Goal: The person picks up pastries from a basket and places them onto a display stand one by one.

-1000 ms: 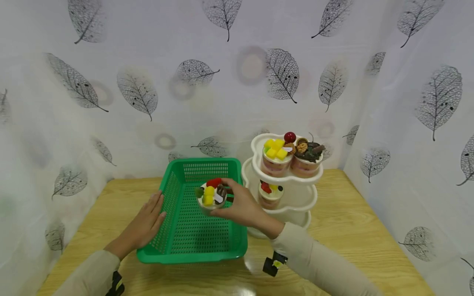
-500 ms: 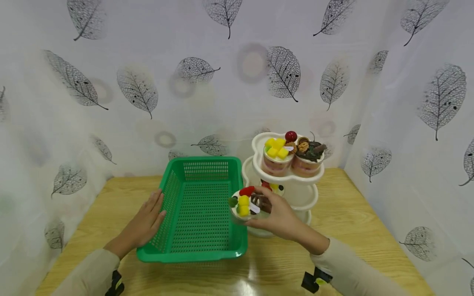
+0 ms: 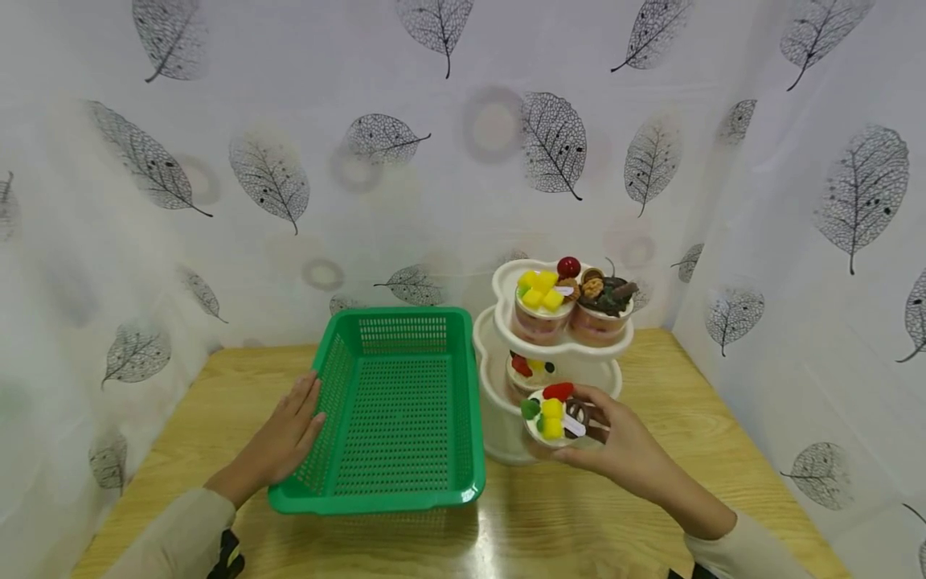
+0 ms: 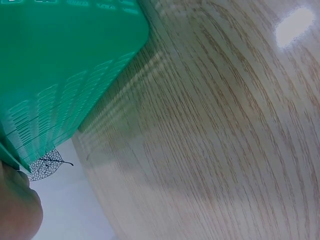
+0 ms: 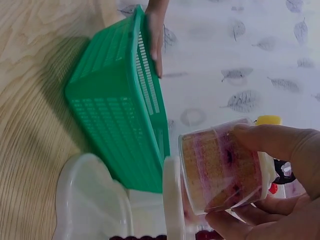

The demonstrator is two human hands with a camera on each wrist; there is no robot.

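Note:
My right hand (image 3: 618,442) grips a clear dessert cup (image 3: 551,420) topped with strawberry, yellow cubes and a chocolate ring. In the right wrist view the cup (image 5: 225,167) shows layered cake, with thumb and fingers on its sides. It is close to the middle tier of a white three-tier stand (image 3: 571,350). My left hand (image 3: 278,438) lies with straight fingers against the left rim of a green plastic basket (image 3: 376,505). Two dessert cups sit on the top tier, one with yellow cubes (image 3: 541,310), one with chocolate and walnut (image 3: 604,310). Another cup (image 3: 519,370) sits behind on the middle tier.
The basket and stand are side by side on a wooden table (image 3: 651,498). A white curtain (image 3: 463,161) printed with leaves hangs behind the table and along both sides.
My right hand has carried the dessert cup rightward, from above the basket to the front of the stand. The left hand has stayed at the basket's rim.

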